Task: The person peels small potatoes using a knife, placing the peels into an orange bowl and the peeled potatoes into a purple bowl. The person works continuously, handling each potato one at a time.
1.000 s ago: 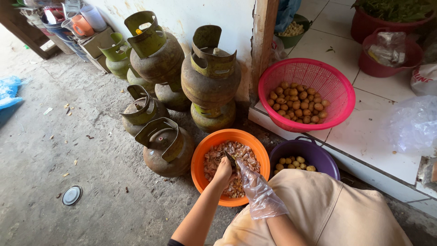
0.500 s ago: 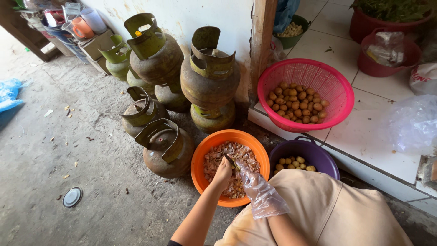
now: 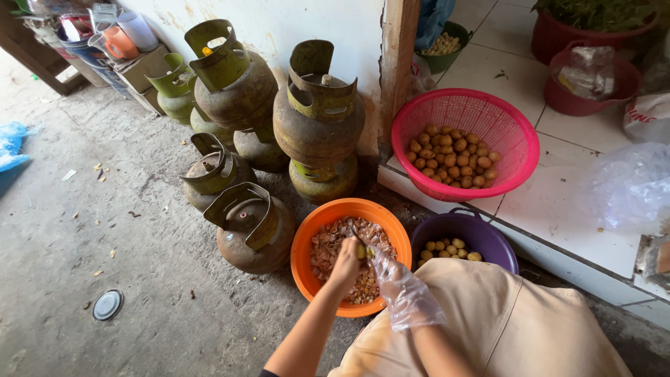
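We pinch a small yellow piece (image 3: 361, 253) between bare left hand (image 3: 345, 264) and gloved right hand (image 3: 391, 274), both closed on it, above the orange basin (image 3: 307, 237) of peelings | rough concrete floor (image 3: 84, 237) (littered) | purple bucket (image 3: 481, 234) beside; rusty gas cylinders (image 3: 317, 126) crowd behind; pink basket (image 3: 516, 139) on white tiles (image 3: 558, 202).

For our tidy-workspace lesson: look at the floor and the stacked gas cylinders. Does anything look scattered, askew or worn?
Yes. The gas cylinders are rusty and stacked unevenly, some leaning. Small scraps and a round metal lid lie loose on the concrete floor. The peelings stay inside the orange basin.
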